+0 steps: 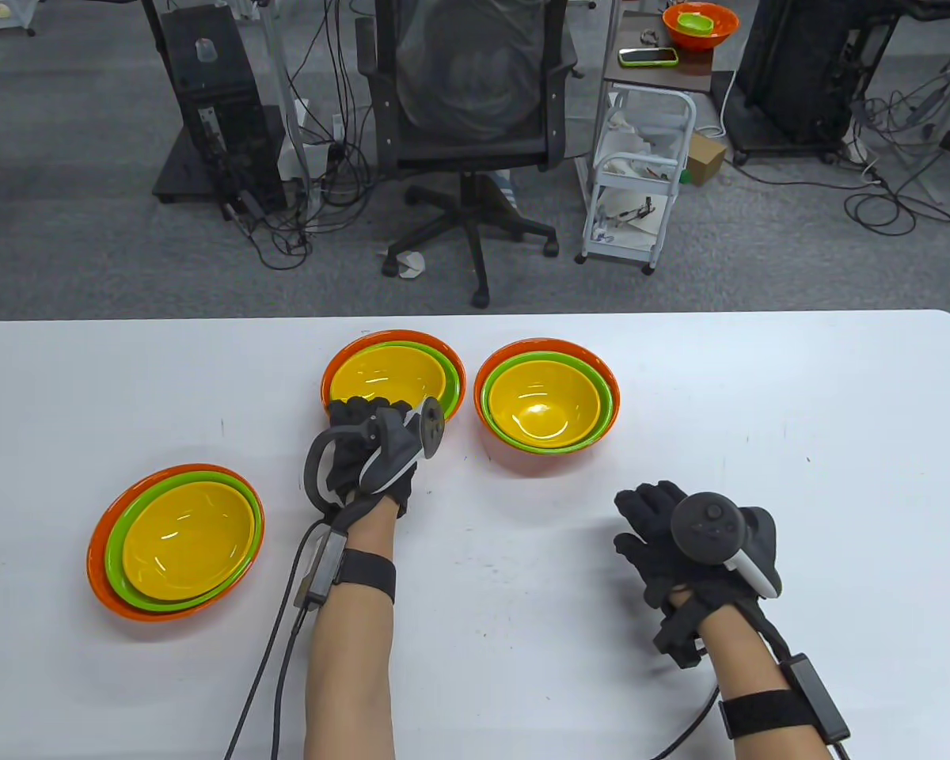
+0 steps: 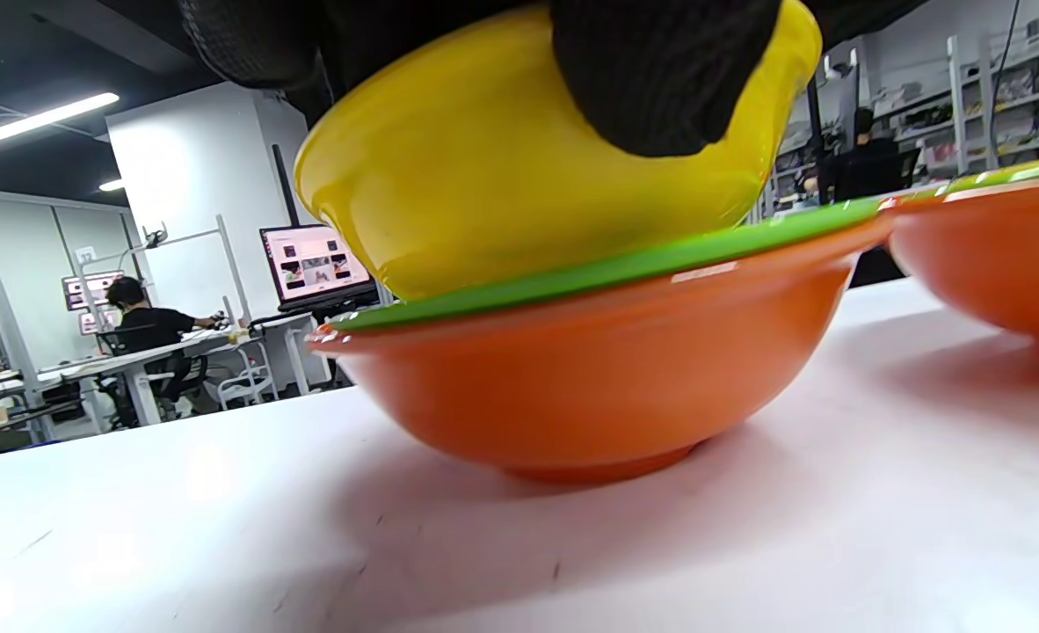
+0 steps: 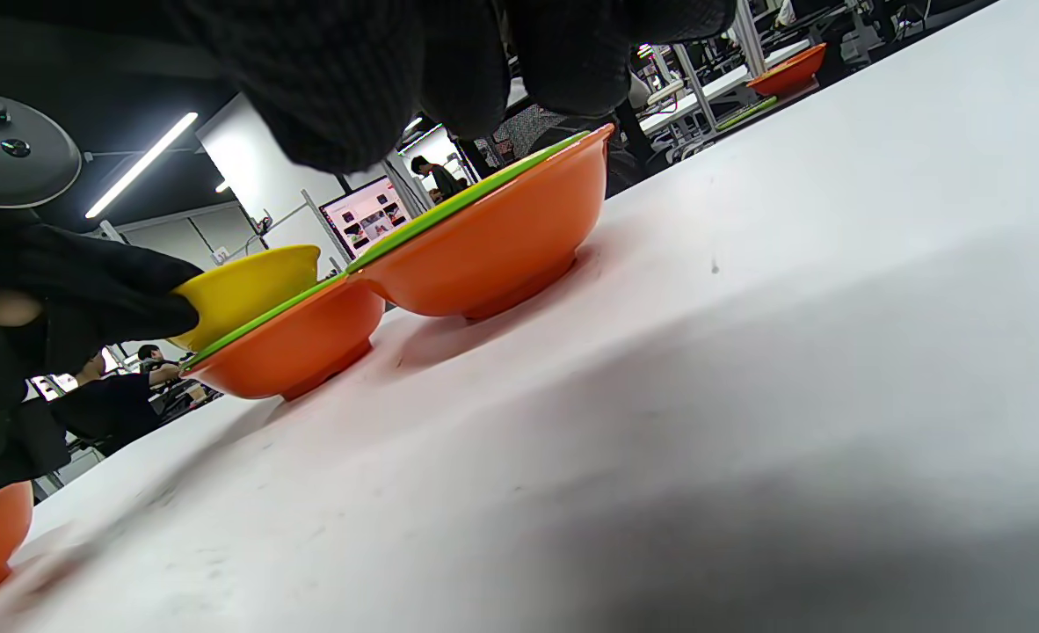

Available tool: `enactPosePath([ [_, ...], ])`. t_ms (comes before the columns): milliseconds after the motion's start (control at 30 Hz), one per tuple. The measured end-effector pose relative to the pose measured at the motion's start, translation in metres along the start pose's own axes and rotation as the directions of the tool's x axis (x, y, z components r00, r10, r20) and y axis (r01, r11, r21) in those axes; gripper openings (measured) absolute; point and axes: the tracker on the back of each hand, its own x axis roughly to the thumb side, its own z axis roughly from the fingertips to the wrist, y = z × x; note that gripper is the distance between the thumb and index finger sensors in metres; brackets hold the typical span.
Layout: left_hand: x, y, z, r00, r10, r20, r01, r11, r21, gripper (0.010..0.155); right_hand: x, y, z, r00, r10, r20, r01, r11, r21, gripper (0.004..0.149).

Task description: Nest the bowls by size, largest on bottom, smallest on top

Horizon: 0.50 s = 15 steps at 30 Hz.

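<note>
Left hand grasping the yellow bowl at the middle stack; right hand idle.

The left hand (image 1: 372, 459) grasps the yellow bowl (image 2: 519, 167) by its near rim and wall, holding it tilted and partly raised above the green bowl (image 2: 625, 264), which sits nested in the orange bowl (image 2: 599, 378) at the back centre of the worktop (image 1: 522, 633). The bowl appears to be thin, rigid, glossy plastic: judged light, stiff and slippery, not fragile. Best hold is a pinch across the rim, thumb inside, fingers on the outer wall. The mouth faces up, tipped away from the person; being round, it has no long axis. The right hand (image 1: 693, 546) rests on the worktop, released, grasping nothing. Two other complete stacks stand left and right.
</note>
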Motion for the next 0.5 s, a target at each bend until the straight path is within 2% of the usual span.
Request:
enactPosePath([
  [300, 0.003, -0.015, -0.006, 0.999, 0.027, -0.029, -0.028, 0.999, -0.043, 0.045, 0.0, 0.0, 0.001, 1.0, -0.011, -0.01, 0.011, 1.0, 0.021, 0.06],
  [500, 0.006, -0.017, -0.008, 0.998, 0.058, -0.001, -0.058, 0.994, -0.093, 0.05, 0.0, 0.0, 0.001, 1.0, -0.008, -0.016, 0.009, 1.0, 0.023, 0.06],
])
